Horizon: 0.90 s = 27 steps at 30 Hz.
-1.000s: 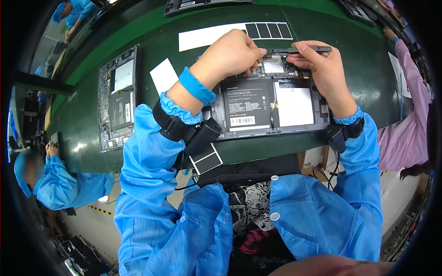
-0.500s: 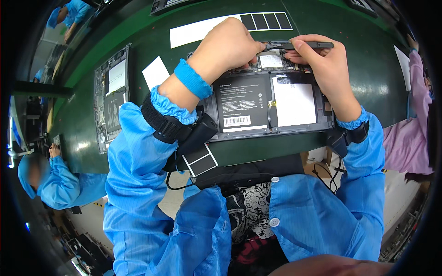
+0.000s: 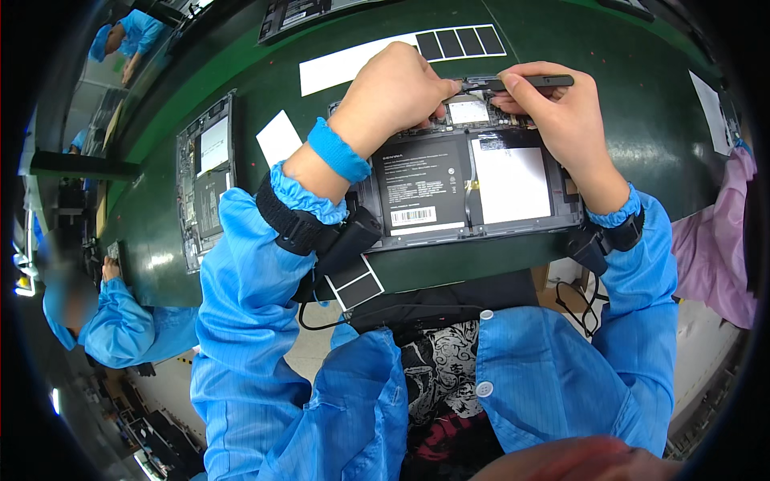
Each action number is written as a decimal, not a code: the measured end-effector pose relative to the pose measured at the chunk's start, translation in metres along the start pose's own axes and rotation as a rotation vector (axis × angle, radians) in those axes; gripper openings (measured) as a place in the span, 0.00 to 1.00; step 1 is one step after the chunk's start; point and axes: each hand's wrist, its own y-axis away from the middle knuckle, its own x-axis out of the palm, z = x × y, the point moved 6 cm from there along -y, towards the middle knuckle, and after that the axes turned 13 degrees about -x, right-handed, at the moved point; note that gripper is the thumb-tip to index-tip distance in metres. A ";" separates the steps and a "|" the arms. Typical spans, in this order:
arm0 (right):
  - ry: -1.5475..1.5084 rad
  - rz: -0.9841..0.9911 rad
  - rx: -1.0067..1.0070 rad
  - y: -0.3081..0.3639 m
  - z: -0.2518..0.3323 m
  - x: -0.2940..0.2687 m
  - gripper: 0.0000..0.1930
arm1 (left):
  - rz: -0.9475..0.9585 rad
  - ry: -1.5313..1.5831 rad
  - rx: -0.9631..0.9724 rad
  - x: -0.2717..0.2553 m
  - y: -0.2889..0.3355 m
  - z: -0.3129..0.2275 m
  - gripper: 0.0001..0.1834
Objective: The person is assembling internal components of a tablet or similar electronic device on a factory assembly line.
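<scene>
Right hand (image 3: 561, 103) clamped on dark tweezers (image 3: 552, 81) at the far edge of the opened portable computer (image 3: 465, 172) on the worktop (image 3: 449, 266) — delicate board work, I'd judge, calling for steadiness next. Left hand (image 3: 399, 90) alongside — whether pinching, I can't tell.

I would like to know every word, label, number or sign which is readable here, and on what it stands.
Black battery: white heading and finer lines; wording not copied, finer lines too small to read.
Barcode on that battery: number not copied.
White panel beside it: small mark near its top, too unclear to read.
Opened device at left: print too small to read.
</scene>
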 end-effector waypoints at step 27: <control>0.043 -0.152 -0.085 -0.003 0.003 -0.028 0.13 | -0.057 0.453 0.921 -0.029 0.207 -0.084 0.56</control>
